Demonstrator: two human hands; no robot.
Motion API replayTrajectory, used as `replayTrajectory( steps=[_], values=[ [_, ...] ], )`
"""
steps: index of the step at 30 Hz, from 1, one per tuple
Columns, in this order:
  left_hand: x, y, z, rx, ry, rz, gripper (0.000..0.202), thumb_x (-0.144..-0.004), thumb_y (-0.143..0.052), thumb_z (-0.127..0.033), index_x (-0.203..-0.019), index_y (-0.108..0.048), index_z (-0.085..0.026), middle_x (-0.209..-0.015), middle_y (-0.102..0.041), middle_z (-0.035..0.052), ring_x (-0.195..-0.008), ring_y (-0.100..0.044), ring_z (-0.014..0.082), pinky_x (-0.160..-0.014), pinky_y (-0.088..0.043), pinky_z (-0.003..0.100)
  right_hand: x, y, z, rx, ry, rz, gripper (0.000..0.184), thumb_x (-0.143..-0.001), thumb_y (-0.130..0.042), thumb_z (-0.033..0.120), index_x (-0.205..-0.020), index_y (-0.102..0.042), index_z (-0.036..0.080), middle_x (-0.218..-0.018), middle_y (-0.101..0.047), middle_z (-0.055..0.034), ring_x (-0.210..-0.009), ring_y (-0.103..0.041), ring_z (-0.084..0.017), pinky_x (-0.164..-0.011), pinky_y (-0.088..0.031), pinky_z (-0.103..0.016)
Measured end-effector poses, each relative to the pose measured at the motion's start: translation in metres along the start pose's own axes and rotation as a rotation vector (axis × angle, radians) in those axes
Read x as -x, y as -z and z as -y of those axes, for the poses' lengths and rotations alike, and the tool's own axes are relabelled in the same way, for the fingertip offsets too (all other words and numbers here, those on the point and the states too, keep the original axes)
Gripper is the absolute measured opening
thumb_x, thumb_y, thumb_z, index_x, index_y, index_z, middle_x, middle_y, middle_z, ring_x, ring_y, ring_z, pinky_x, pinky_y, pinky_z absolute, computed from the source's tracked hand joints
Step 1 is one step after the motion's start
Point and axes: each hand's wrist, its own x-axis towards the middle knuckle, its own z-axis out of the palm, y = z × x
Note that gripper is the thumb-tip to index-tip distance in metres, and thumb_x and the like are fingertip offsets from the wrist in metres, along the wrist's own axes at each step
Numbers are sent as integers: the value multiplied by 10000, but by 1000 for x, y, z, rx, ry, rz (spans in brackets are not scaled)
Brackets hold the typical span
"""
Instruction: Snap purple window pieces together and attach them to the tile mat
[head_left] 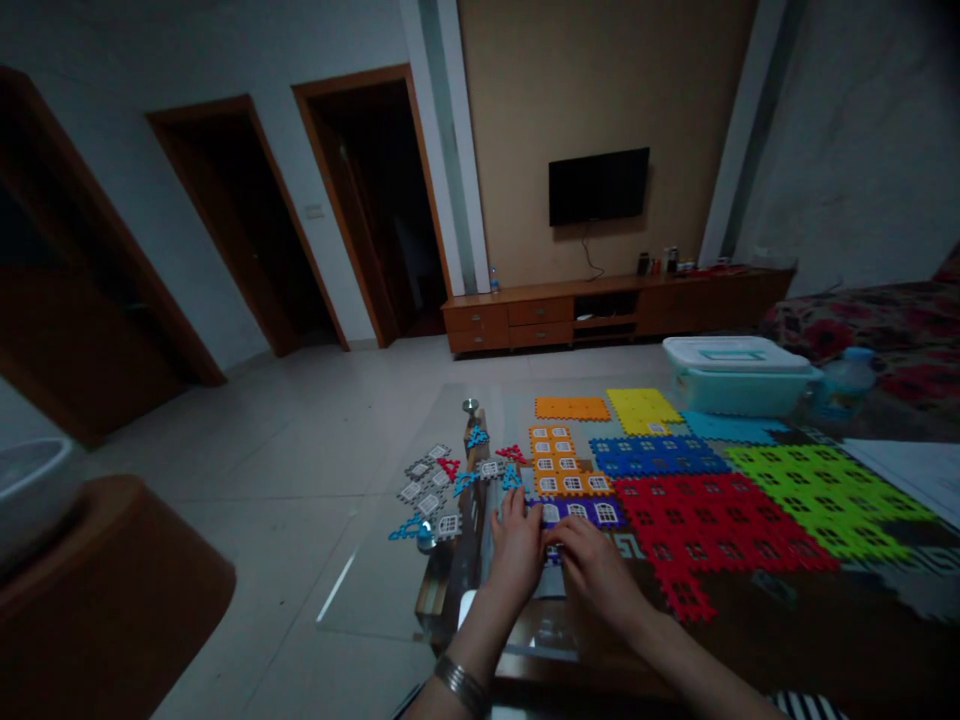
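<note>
purple window panel (577, 512) lies on the glass tabletop (367, 590), just below an orange panel (562, 470) and beside a red panel (712, 525). left hand (516, 552) and right hand (592, 567) both sit at its lower edge, fingers curled down over the pieces there; whether either hand is gripping cannot be told. grey window pieces (424, 490) and blue triangles (472, 437) lie to the left, a lidded plastic tub (739, 375) at the far end.
</note>
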Motion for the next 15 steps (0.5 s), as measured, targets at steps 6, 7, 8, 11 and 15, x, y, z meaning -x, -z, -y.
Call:
replayTrajectory(
  steps=[6, 7, 8, 11, 15],
  values=[
    [11, 18, 29, -99, 222, -40, 479, -858, -348, -80, -1300, -513, -165, -1496, -332, 171, -1389, -268, 314, -1075, -275, 527, 3, -20, 0, 26, 23, 61, 319, -840, -406, 19, -979, -636, 191, -1036, -616, -89, -975, -570, -209, -853, -463, -334],
    [13, 20, 37, -120, 271, -47, 475, -858, -339, -72, -1287, -523, -160, -1486, -349, 175, -1380, -284, 313, -1064, -285, 530, 0, -23, 1, 34, 46, 67, 331, -843, -404, 22, -1008, -634, 194, -1056, -614, -92, -989, -567, -210, -862, -463, -341],
    [14, 22, 45, -137, 318, -49, 463, -863, -337, -76, -1274, -534, -160, -1474, -368, 176, -1370, -302, 311, -1053, -297, 531, -7, -26, 2, 43, 74, 66, 345, -844, -406, 23, -1041, -630, 195, -1076, -612, -95, -1008, -562, -211, -875, -460, -349],
    [13, 26, 64, -164, 412, -45, 407, -879, -407, -153, -1263, -543, -164, -1449, -407, 178, -1350, -333, 315, -1027, -321, 535, -44, -32, 5, 110, 142, 64, 383, -827, -448, 18, -1129, -615, 183, -1136, -607, -105, -1070, -541, -213, -927, -440, -364],
    [3, 26, 81, -176, 490, -101, 438, -879, -503, -287, -1296, -507, -153, -1445, -403, 201, -1345, -326, 335, -999, -335, 544, -115, -42, 7, 282, 127, 115, 476, -790, -549, 33, -1251, -561, 148, -1264, -569, -136, -1193, -486, -228, -1002, -385, -359]
  ],
)
